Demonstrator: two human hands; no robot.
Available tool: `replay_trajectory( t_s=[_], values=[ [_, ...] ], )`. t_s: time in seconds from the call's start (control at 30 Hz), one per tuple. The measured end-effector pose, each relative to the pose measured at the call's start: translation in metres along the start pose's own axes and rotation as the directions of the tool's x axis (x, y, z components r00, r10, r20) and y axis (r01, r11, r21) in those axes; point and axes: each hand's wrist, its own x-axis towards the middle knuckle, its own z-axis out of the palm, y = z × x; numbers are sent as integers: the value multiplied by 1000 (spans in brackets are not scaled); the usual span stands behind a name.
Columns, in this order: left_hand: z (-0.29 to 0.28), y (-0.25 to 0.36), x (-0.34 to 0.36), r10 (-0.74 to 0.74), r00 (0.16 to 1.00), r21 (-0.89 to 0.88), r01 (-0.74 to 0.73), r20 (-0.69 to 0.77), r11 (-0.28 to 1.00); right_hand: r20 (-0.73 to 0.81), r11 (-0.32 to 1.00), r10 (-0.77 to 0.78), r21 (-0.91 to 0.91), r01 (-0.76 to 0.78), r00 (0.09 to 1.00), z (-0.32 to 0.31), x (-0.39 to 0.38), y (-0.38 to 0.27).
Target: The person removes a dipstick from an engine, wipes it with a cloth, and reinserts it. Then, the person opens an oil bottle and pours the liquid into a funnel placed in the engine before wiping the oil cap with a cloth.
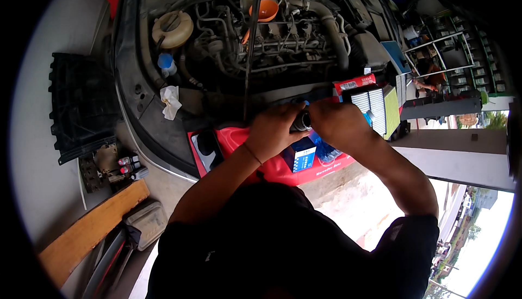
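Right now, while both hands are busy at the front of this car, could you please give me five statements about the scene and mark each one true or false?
1. The left hand holds a dark round object. True.
2. The right hand is far away from the left hand. False: the right hand is close beside it.
3. The orange funnel lies on the floor. False: the orange funnel sits over the engine.
4. A crumpled white tissue lies on the car, to the left of both hands. True.
5. The cover near the hands is green. False: the cover is red.
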Motion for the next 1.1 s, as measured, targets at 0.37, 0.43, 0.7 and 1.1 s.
replay_trajectory(
  t_s=[0.37,0.43,0.7,1.1],
  values=[
    [1,3,-7,103,992,95,-95,-79,991,230,780,308,494,-383,923,-5,19,-11],
    [1,1,-7,127,988,97,-119,-88,988,173,828,95,533,-174,980,0,16,-2],
    [-2,1,-2,40,999,70,-38,-34,997,431,-333,403,891,-310,807,-78,-16,-29],
    [-18,13,2,-109,990,133,97,89,986,419,380,726,416,-826,545,138,-278,-30]
  ],
)
